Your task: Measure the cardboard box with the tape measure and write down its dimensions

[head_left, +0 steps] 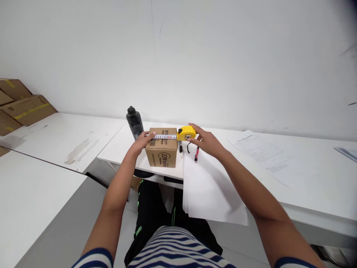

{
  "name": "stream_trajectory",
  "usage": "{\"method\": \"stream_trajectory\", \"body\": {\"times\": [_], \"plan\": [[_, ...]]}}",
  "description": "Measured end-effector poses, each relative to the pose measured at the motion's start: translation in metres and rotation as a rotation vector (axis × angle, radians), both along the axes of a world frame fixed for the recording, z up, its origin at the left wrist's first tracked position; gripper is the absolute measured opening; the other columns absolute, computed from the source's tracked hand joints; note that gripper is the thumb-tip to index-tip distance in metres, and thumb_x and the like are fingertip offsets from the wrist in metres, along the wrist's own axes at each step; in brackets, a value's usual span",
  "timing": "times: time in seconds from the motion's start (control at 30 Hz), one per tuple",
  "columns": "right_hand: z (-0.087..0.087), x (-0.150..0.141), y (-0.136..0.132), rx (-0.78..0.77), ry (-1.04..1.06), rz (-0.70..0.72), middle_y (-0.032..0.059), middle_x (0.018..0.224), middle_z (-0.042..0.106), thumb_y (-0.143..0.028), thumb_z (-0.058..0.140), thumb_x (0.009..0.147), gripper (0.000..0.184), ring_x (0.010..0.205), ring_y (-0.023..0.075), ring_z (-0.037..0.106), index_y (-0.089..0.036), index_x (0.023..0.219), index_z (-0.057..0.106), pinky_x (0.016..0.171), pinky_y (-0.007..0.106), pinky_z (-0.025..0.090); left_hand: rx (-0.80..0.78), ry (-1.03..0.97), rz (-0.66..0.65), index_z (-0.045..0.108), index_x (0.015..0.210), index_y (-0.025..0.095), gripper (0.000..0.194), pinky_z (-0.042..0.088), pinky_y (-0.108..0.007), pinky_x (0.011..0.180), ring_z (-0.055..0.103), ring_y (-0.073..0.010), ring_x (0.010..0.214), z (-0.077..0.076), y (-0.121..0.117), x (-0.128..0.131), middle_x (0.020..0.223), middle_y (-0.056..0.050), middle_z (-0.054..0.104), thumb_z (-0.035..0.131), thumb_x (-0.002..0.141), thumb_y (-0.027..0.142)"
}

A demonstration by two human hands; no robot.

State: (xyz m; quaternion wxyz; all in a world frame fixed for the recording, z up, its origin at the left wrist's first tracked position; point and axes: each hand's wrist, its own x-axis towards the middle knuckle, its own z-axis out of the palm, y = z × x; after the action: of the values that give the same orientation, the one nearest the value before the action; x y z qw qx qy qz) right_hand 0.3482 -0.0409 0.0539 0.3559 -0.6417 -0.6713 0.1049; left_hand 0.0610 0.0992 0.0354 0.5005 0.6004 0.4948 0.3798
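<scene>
A small brown cardboard box (161,156) with dark printing stands at the front of the white table. Across its top lies the white measuring blade (164,137) of a tape measure, pulled out from left to right. My left hand (143,141) is closed at the box's left top edge, its thumb pressing the blade's end there; the tip itself is hidden. Just past the right top edge, my right hand (208,140) grips the yellow tape measure case (186,133) between thumb and fingers. The case sits level with the box top.
Behind my left hand stands a dark bottle (134,121). Right of the box are a black marker (181,147), a red pen (196,154) and white paper sheets (212,193) overhanging the front edge. Printed papers (259,152) lie farther right; larger cardboard boxes (30,109) are stacked far left.
</scene>
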Motion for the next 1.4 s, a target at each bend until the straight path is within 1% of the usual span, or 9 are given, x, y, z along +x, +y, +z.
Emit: {"method": "stream_trajectory", "body": {"times": [0.47, 0.6, 0.7, 0.77, 0.87, 0.93, 1.03, 1.27, 1.4], "plan": [[0.0, -0.006, -0.004, -0.038, -0.026, -0.028, 0.0056, 0.11, 0.07, -0.052, 0.055, 0.089, 0.071, 0.077, 0.0218, 0.065, -0.031, 0.154, 0.033, 0.071, 0.037, 0.052, -0.086, -0.037, -0.087, 0.059, 0.114, 0.019, 0.069, 0.052, -0.038, 0.089, 0.068, -0.0286, 0.104, -0.001, 0.002, -0.001, 0.117, -0.014, 0.069, 0.078, 0.066, 0.063], [-0.005, 0.003, -0.002, -0.053, 0.072, 0.084, 0.0064, 0.118, 0.067, -0.059, 0.055, 0.089, 0.078, 0.081, 0.0214, 0.066, -0.034, 0.156, 0.025, 0.075, 0.039, 0.054, -0.096, -0.04, -0.09, 0.059, 0.115, 0.018, 0.07, 0.053, -0.039, 0.088, 0.068, -0.0294, 0.105, -0.001, 0.002, -0.002, 0.118, -0.015, 0.068, 0.079, 0.064, 0.063], [-0.024, 0.02, 0.008, 0.006, 0.285, 0.121, 0.0081, 0.127, 0.063, -0.061, 0.034, 0.097, 0.064, 0.083, 0.0191, 0.067, -0.032, 0.154, 0.03, 0.077, 0.037, 0.055, -0.079, -0.034, -0.075, 0.06, 0.112, 0.019, 0.067, 0.053, -0.036, 0.087, 0.068, -0.0279, 0.104, -0.002, 0.002, -0.001, 0.117, -0.014, 0.067, 0.078, 0.065, 0.063], [-0.044, 0.035, 0.016, 0.041, 0.269, -0.033, 0.0103, 0.126, 0.063, -0.055, 0.025, 0.1, 0.059, 0.083, 0.0199, 0.067, -0.028, 0.151, 0.037, 0.078, 0.038, 0.054, -0.07, -0.044, -0.068, 0.06, 0.109, 0.019, 0.064, 0.053, -0.035, 0.085, 0.069, -0.0261, 0.1, -0.001, 0.001, 0.001, 0.113, -0.012, 0.068, 0.078, 0.066, 0.062], [-0.079, 0.054, 0.027, -0.103, -0.16, -0.223, 0.015, 0.117, 0.065, -0.036, 0.033, 0.1, 0.051, 0.085, 0.0246, 0.066, -0.022, 0.147, 0.044, 0.075, 0.038, 0.05, -0.075, -0.049, -0.063, 0.058, 0.107, 0.019, 0.06, 0.054, -0.033, 0.081, 0.069, -0.0243, 0.095, 0.002, 0.0, 0.003, 0.108, -0.011, 0.069, 0.078, 0.068, 0.06], [-0.1, 0.062, 0.031, -0.232, -0.428, -0.184, 0.0167, 0.112, 0.066, -0.023, 0.038, 0.096, 0.048, 0.083, 0.0252, 0.065, -0.022, 0.143, 0.051, 0.07, 0.035, 0.046, -0.091, -0.046, -0.054, 0.057, 0.107, 0.02, 0.059, 0.054, -0.033, 0.079, 0.07, -0.0241, 0.094, 0.003, -0.001, 0.004, 0.106, -0.01, 0.07, 0.078, 0.068, 0.059], [-0.119, 0.069, 0.033, -0.252, -0.527, -0.072, 0.0136, 0.107, 0.066, -0.017, 0.045, 0.093, 0.041, 0.087, 0.0239, 0.063, -0.025, 0.128, 0.064, 0.071, 0.032, 0.042, -0.11, -0.054, -0.041, 0.057, 0.107, 0.02, 0.058, 0.053, -0.032, 0.076, 0.07, -0.0236, 0.091, 0.003, 0.0, 0.004, 0.104, -0.009, 0.07, 0.079, 0.068, 0.057], [-0.133, 0.07, 0.033, 0.001, -0.417, -0.113, 0.0139, 0.098, 0.07, -0.023, 0.035, 0.096, 0.036, 0.084, 0.0239, 0.062, -0.017, 0.12, 0.061, 0.071, 0.033, 0.04, -0.126, -0.102, -0.018, 0.056, 0.106, 0.019, 0.056, 0.053, -0.029, 0.071, 0.069, -0.0192, 0.082, 0.003, 0.002, 0.007, 0.097, -0.007, 0.069, 0.081, 0.067, 0.052], [-0.137, 0.044, 0.029, 0.039, 0.01, -0.156, 0.0049, 0.085, 0.069, -0.035, 0.043, 0.092, 0.027, 0.065, 0.0194, 0.059, -0.022, 0.113, 0.055, 0.064, 0.031, 0.042, -0.127, -0.102, -0.011, 0.055, 0.106, 0.019, 0.053, 0.054, -0.028, 0.069, 0.069, -0.0188, 0.08, 0.007, -0.002, 0.009, 0.095, -0.006, 0.068, 0.081, 0.069, 0.049]]}}
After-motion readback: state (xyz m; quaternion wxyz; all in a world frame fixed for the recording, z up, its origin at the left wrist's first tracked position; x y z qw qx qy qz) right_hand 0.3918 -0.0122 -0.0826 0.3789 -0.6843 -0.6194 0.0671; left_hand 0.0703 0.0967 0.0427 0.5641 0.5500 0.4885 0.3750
